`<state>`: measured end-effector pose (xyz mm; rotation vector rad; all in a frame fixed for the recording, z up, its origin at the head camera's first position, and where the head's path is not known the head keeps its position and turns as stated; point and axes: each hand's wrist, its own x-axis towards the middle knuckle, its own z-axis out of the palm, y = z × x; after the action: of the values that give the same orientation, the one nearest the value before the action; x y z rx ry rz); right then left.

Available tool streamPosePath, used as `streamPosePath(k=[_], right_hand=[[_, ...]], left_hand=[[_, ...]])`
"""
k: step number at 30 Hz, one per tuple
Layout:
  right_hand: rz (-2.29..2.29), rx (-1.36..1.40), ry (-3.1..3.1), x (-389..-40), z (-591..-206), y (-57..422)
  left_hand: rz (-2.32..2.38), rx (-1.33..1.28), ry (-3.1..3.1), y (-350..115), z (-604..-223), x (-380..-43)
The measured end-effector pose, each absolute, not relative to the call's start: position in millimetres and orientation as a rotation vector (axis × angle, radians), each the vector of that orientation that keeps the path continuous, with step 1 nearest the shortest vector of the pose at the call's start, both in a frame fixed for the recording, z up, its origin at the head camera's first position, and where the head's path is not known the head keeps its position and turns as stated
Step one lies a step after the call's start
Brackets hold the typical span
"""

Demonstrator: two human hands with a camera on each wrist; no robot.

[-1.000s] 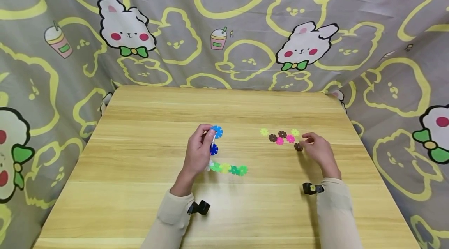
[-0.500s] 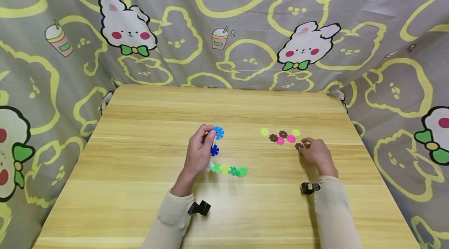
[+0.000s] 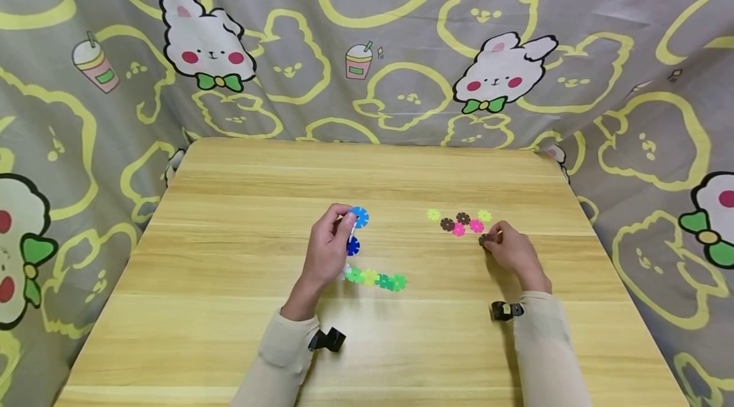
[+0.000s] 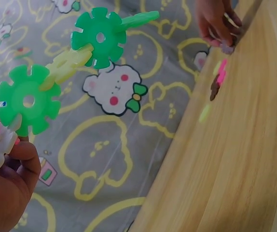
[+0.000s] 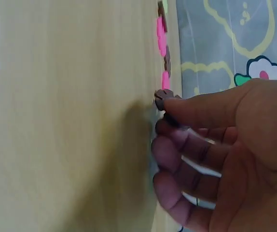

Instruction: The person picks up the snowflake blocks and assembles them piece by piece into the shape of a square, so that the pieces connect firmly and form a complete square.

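My left hand (image 3: 325,251) grips a joined chain of notched plastic snowflake discs, held up over the table. Two blue discs (image 3: 359,217) show past the fingers in the head view, and a green and yellow arm of the chain (image 3: 398,282) sticks out to the right. In the left wrist view a white disc (image 4: 1,149) sits at the fingers, slotted to a green disc (image 4: 13,101). Over on the right, my right hand (image 3: 518,255) pinches a brown snowflake disc (image 5: 165,94) between thumb and forefinger, close over the tabletop.
Loose discs lie just left of the right hand: a pink disc (image 3: 476,226), a dark brown disc (image 3: 447,225), a yellow disc (image 3: 433,214) and several more. The wooden table (image 3: 229,330) is bordered by a patterned curtain (image 3: 401,44) at the back and sides.
My right hand has moved slightly left and down onto the brown disc, its fingers closing to pinch it. The left hand and its chain have stayed nearly still.
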<state>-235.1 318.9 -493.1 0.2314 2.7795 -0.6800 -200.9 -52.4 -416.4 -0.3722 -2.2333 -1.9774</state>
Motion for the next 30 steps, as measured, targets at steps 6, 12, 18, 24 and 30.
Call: streamPosePath(k=[6, 12, 18, 24, 30], right_hand=[[-0.898, 0.099, 2.894, -234, -484, 293], [-1.154, -0.289, 3.169, -230, -465, 243], [-1.293, -0.690, 3.165, -224, -440, 195], [-1.342, -0.895, 3.129, -222, -425, 169], [-1.378, -1.009, 3.098, -221, -420, 156]], left_hand=[[-1.987, -0.332, -2.230, -52, -426, -205], [-1.988, -0.303, -2.224, -52, -447, -213], [-1.983, -0.244, -2.286, -50, -433, -207], [-1.980, -0.243, -2.286, -48, -417, -199], [-1.982, -0.245, -2.300, -48, -416, -198]])
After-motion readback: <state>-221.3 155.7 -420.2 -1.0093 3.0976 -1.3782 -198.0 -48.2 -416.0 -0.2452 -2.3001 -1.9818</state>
